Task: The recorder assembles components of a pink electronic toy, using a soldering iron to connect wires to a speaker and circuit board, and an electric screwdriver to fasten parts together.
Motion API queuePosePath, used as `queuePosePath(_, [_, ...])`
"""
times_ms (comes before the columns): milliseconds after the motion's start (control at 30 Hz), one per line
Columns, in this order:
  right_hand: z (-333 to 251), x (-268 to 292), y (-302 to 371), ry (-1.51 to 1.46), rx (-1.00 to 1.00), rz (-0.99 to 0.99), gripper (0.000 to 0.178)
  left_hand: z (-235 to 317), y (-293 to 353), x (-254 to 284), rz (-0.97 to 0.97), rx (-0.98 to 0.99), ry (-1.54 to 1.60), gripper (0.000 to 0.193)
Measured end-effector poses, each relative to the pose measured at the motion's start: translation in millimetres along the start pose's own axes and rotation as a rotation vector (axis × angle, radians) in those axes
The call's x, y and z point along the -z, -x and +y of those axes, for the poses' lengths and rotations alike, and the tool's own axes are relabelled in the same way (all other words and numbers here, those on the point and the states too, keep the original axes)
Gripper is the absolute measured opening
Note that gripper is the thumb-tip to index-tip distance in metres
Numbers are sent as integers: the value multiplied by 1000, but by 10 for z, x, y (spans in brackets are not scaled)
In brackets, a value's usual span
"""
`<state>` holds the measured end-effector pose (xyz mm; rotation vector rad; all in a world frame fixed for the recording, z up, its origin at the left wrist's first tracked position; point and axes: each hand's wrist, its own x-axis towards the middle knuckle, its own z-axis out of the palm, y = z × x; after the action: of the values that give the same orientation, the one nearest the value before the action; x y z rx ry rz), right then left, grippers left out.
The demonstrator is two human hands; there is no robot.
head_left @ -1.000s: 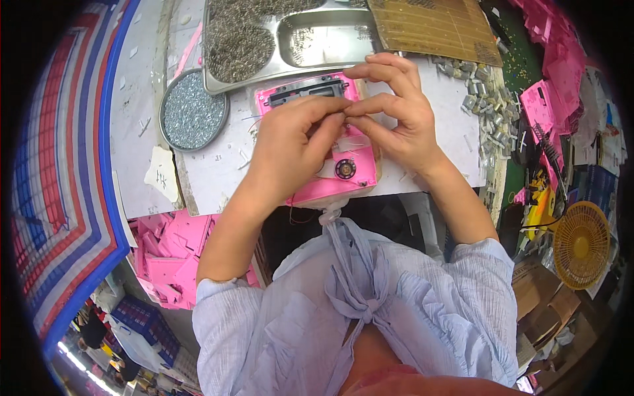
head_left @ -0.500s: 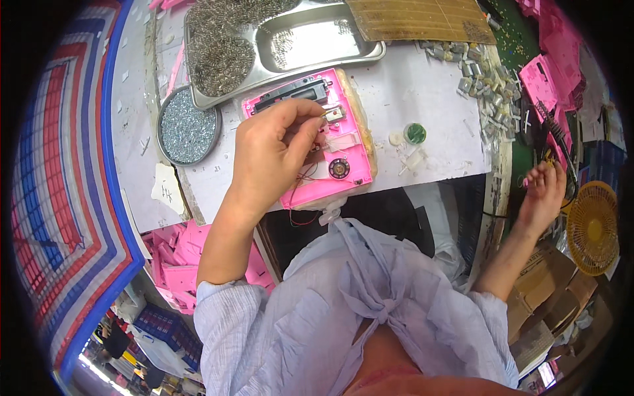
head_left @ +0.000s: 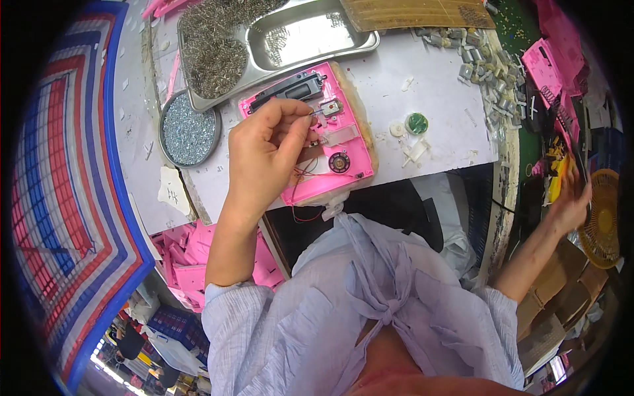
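A pink plastic housing (head_left: 309, 188) lies on the table with electronic parts set in it. It holds a dark grey box-like part (head_left: 290, 91), a small metal motor (head_left: 331, 107), a clear plastic piece (head_left: 342, 134) and a round speaker (head_left: 339, 162). My left hand (head_left: 267, 148) is over the housing's left side, thumb and forefinger pinched on a thin wire beside the motor. Loose thin wires (head_left: 304, 170) run below these fingers. Off the table's right side, my right hand (head_left: 569, 206) is blurred, close to a yellow tool (head_left: 559, 177) and a dark, long thing.
A metal tray (head_left: 254, 74) of small springs stands behind the housing. To its left is a round dish (head_left: 189, 130) of small metal pieces. Several motors (head_left: 485, 72) are heaped at the back right, near a green-filled little jar (head_left: 416, 123). A yellow fan (head_left: 602, 221) stands far right.
My right hand has moved right and down, away from where it was beside the coiled spring. My left hand stays pinched at the motor. The view has shifted slightly.
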<state>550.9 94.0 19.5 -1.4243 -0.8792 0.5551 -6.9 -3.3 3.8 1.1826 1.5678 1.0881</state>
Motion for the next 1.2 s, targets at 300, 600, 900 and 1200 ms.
queuePosePath(300, [-121,-814,1158,-484,-71,-437,45,10,-69,-120,78,-78,-11,4])
queuePosePath(600, [-160,-1981,2000,-182,247,-1107,29,-158,-177,-254,235,-533,-619,13])
queuePosePath(900, [-139,-2083,1982,-106,409,-1122,30,-125,-187,-252,203,-471,-724,14])
queuePosePath(1200, [-117,-2117,2014,-104,389,-1110,29,-107,-191,-260,207,-461,-735,14])
